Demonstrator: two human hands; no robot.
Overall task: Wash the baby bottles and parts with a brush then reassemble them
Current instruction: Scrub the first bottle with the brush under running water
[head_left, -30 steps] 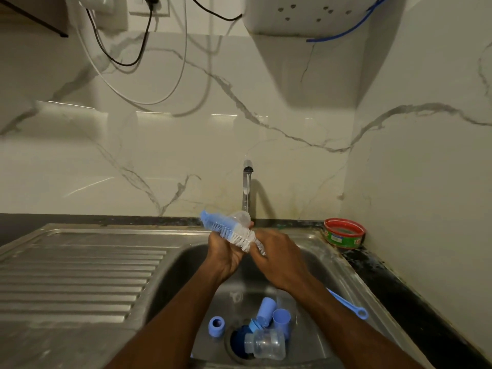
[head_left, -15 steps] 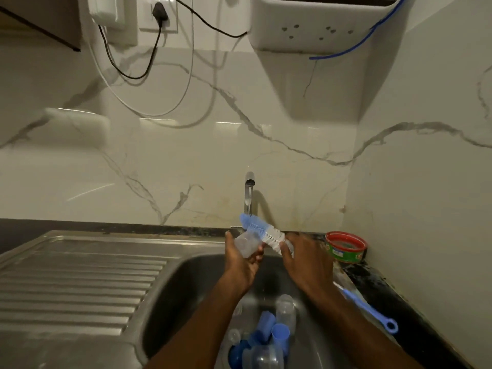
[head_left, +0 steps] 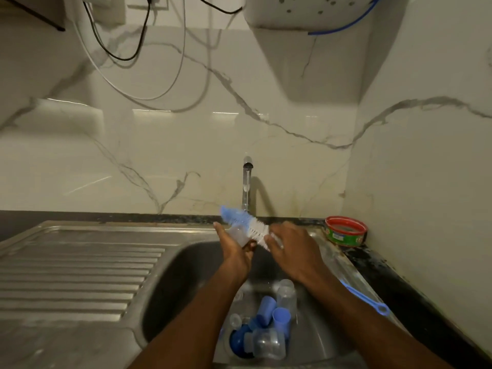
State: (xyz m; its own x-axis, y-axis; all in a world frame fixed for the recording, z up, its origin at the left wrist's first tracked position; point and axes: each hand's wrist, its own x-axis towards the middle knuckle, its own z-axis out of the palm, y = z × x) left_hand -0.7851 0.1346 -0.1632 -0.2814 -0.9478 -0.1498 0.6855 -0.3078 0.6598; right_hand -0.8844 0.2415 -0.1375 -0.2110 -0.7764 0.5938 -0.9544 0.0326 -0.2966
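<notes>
Bottles and loose parts wait low in the frame's centre, in the steel sink (head_left: 170, 272): a clear bottle (head_left: 267, 347) lies on its side among blue plastic caps (head_left: 281, 316). A second ago the brush (head_left: 247, 226) lay across the left hand (head_left: 235, 247); now both hands sit higher, below the tap (head_left: 247, 182), so scrubbing looks mid-way. The left hand grips a small translucent part (head_left: 237, 234), and the right hand (head_left: 291, 251) holds the brush's handle. Bristles look stiff, blue then white.
</notes>
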